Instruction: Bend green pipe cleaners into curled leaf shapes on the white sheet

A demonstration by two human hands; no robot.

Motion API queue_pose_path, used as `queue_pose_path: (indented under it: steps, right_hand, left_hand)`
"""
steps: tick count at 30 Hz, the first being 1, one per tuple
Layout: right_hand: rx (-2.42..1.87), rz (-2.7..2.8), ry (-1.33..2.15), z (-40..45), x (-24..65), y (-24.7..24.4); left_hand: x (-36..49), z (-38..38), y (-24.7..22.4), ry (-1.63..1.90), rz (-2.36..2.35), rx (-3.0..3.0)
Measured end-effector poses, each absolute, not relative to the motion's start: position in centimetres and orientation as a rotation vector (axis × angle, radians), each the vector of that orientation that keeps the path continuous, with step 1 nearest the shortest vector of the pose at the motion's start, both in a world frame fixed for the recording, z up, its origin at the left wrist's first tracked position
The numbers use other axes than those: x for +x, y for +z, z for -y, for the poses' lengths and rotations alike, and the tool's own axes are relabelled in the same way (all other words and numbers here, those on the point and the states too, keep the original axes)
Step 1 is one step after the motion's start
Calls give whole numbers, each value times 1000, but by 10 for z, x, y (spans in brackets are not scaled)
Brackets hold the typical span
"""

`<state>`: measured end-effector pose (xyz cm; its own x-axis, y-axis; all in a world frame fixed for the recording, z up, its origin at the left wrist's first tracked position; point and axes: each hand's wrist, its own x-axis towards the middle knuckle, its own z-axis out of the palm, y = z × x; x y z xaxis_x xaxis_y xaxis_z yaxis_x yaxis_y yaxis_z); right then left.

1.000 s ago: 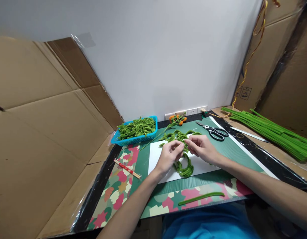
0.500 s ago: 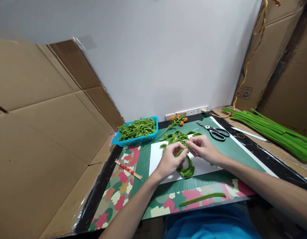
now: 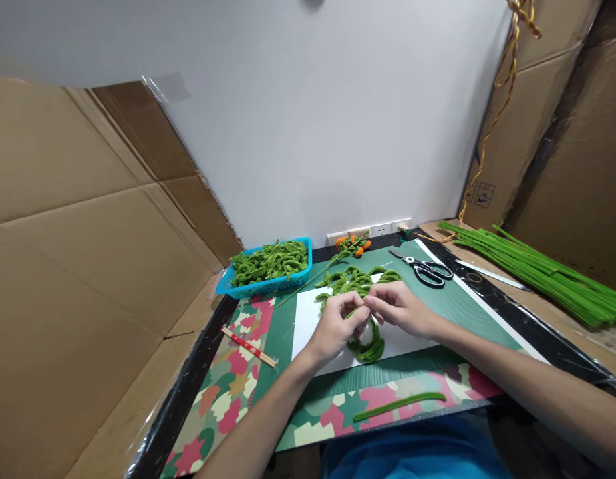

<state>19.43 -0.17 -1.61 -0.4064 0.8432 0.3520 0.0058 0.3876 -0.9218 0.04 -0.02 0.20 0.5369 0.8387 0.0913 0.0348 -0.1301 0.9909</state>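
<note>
Cardboard point(image 3: 88, 266) and a white wall point(image 3: 338, 120) enclose the mat point(image 3: 477, 326). Beneath my left hand point(image 3: 338, 326) and right hand point(image 3: 400, 309), curled strips point(image 3: 372, 351) lie on the sheet point(image 3: 305, 319). Each hand has its fingertips pressed together, but what they pinch I cannot tell. I judge much is already curled, for the basket point(image 3: 268, 287) is heaped; one strip point(image 3: 400, 404) and the bundle point(image 3: 542, 279) are straight, so left to do. Neither the sleeve point(image 3: 245, 342) nor the carton print point(image 3: 484, 195) is readable to me

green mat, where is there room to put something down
Free: the mat between scissors and right forearm, and patterned border between sticks and left forearm. Crowded: the middle of the paper, with green pieces, left hand and right hand.
</note>
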Motion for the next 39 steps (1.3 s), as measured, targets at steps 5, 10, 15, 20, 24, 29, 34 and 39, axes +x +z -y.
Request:
queue_pose_path:
  steps: [5,10,15,20,24,29,34,39]
  right_hand:
    - [-719,1668,1156,3,196,-15]
    - [-739,1673,983,5,195,-16]
    - [-844,1643,676,8,190,-18]
    - [-847,1447,1042,5,183,-19]
    - [-802,1255,1429,-1,179,-20]
    - [-818,1496,1113,2,186,-18]
    - [-835,1701,689,5,194,-20]
    - [-815,1774,457,3,198,-21]
  left_hand:
    - [4,0,3,843,-718,1400]
    - [7,1,7,885,-747,1260]
    - [8,3,6,890,-785,1376]
    - [0,2,7,1011,-992,2219]
    - [-11,-6,12,835,-966,2746]
    - [-12,-6,11,1003,-1032,2467]
    - [-3,-5,9,857,-883,1650]
    - [1,-6,7,756,-782,1370]
